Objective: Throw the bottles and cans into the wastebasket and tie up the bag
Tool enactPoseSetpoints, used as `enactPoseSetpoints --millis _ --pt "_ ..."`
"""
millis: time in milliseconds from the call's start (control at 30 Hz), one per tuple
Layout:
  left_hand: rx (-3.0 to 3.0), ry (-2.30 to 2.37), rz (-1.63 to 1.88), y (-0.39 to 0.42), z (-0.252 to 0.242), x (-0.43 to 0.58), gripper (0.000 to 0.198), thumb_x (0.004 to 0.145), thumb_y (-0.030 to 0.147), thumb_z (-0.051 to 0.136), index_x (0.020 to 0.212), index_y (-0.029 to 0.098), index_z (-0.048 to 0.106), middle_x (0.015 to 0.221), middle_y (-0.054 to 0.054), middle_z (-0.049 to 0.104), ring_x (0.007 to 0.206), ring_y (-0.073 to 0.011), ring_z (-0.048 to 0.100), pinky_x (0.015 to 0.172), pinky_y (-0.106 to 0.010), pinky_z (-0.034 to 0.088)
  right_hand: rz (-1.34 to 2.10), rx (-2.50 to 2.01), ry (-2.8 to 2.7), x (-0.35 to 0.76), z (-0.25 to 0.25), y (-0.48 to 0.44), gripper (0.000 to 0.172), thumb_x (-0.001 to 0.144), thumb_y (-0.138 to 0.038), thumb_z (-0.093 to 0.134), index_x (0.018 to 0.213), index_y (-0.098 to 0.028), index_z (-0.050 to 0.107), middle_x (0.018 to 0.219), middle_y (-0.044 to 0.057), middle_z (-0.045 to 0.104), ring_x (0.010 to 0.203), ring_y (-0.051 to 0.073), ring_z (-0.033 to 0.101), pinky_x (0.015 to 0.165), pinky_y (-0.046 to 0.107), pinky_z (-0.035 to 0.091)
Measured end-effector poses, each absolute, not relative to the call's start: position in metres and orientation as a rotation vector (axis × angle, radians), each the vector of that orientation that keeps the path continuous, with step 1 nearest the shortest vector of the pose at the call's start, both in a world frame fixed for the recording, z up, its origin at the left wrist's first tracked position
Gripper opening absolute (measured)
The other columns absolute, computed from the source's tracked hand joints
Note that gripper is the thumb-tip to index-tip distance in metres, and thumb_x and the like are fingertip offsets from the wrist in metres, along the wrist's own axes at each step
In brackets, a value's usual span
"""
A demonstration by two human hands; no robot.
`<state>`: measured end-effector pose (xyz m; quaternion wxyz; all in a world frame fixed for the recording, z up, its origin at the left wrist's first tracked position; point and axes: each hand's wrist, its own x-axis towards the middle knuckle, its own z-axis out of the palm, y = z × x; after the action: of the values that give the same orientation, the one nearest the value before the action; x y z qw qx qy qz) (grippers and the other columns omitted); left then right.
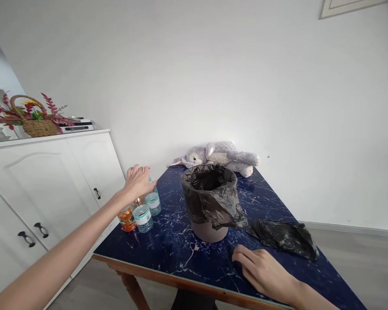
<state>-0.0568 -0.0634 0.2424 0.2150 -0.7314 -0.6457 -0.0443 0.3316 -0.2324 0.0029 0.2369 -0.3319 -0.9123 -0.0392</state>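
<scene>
My left hand (139, 182) is over a small group of bottles at the table's left side, its fingers apart and thumb stretched to the right. Below it stand two clear water bottles, a front one (142, 217) and a back one (153, 202), beside a bottle with an orange label (127, 219). The hand partly hides their tops. My right hand (261, 271) rests near the table's front edge with curled fingers and nothing visible in them. Between the hands stands a trash can (209, 232) lined with a black plastic bag (213, 202), which folds over its rim.
A folded black plastic bag (283, 237) lies on the right of the blue marbled table (171, 245). At the back, a grey plush rabbit (226, 154) lies against the wall. A white cabinet (51, 172) with a flower basket (39, 127) on top stands to the left.
</scene>
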Motion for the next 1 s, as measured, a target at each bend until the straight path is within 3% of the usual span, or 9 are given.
enactPoseSetpoints --millis 133,300,533,633,700,800,867,1000 --pt "-2.096 -1.854 -0.010 -0.054 0.242 -0.051 0.059 0.098 0.048 0.052 0.138 0.006 0.059 0.107 -0.022 0.080 0.120 -0.0430 0.069 0.113 -0.058 0.038 0.040 -1.087 -2.354 0.327 -0.010 -0.231 0.030 0.103 -0.007 0.037 0.120 -0.023 0.056 0.118 0.008 0.066 0.082 0.017 0.070 0.072 0.028 0.053" --pt "-2.175 -1.799 -0.067 -0.062 0.234 -0.042 0.047 0.100 0.030 0.047 0.142 0.015 0.059 0.138 -0.022 0.071 0.119 -0.0396 0.071 0.091 -0.046 0.054 0.070 -1.236 -2.155 0.322 -0.019 -0.228 0.028 0.100 -0.007 0.040 0.114 -0.025 0.057 0.113 0.005 0.065 0.086 0.018 0.072 0.075 0.029 0.055" --pt "-2.225 -1.627 -0.284 -0.083 0.243 -0.023 0.039 0.104 0.029 0.048 0.140 0.023 0.063 0.131 -0.013 0.074 0.108 -0.0342 0.075 0.082 -0.039 0.056 -0.023 -1.275 -2.131 0.319 -0.020 -0.228 0.024 0.099 -0.007 0.040 0.110 -0.023 0.055 0.109 0.006 0.063 0.074 0.017 0.068 0.065 0.027 0.050" --pt "-2.166 -1.420 -0.617 -0.100 0.274 -0.010 0.040 0.108 0.033 0.045 0.141 0.021 0.062 0.136 -0.013 0.072 0.101 -0.0317 0.076 0.079 -0.041 0.059 -0.060 -1.313 -2.095 0.317 -0.022 -0.228 0.025 0.099 -0.008 0.041 0.111 -0.023 0.056 0.108 0.006 0.063 0.071 0.017 0.067 0.063 0.027 0.048" --pt "-2.094 -1.189 -0.897 -0.118 0.299 0.003 0.037 0.109 0.038 0.049 0.140 0.022 0.062 0.139 -0.010 0.071 0.105 -0.0290 0.076 0.083 -0.040 0.061 -0.058 -1.329 -2.089 0.316 -0.023 -0.227 0.025 0.099 -0.007 0.041 0.112 -0.023 0.056 0.109 0.006 0.063 0.072 0.017 0.067 0.064 0.027 0.048" --pt "-2.030 -0.884 -1.141 -0.148 0.325 0.027 0.032 0.109 0.039 0.056 0.136 0.023 0.063 0.133 -0.006 0.074 0.121 -0.0259 0.072 0.101 -0.040 0.059 -0.040 -1.336 -2.091 0.316 -0.026 -0.227 0.026 0.100 -0.007 0.040 0.113 -0.023 0.056 0.110 0.006 0.063 0.073 0.017 0.067 0.065 0.028 0.049" --pt "-2.067 -0.765 -1.171 -0.164 0.329 0.044 0.030 0.108 0.037 0.060 0.135 0.023 0.063 0.130 -0.005 0.075 0.120 -0.0240 0.072 0.106 -0.042 0.059 -0.041 -1.330 -2.091 0.316 -0.026 -0.226 0.025 0.100 -0.008 0.040 0.114 -0.023 0.055 0.110 0.006 0.063 0.072 0.016 0.067 0.064 0.028 0.049" --pt "-2.326 -0.614 -1.042 -0.176 0.310 0.065 0.028 0.110 0.034 0.057 0.135 0.022 0.063 0.128 -0.005 0.077 0.113 -0.0210 0.075 0.100 -0.040 0.064 -0.052 -1.345 -2.096 0.316 -0.025 -0.226 0.024 0.100 -0.008 0.040 0.111 -0.023 0.055 0.108 0.005 0.063 0.071 0.016 0.067 0.063 0.027 0.048"
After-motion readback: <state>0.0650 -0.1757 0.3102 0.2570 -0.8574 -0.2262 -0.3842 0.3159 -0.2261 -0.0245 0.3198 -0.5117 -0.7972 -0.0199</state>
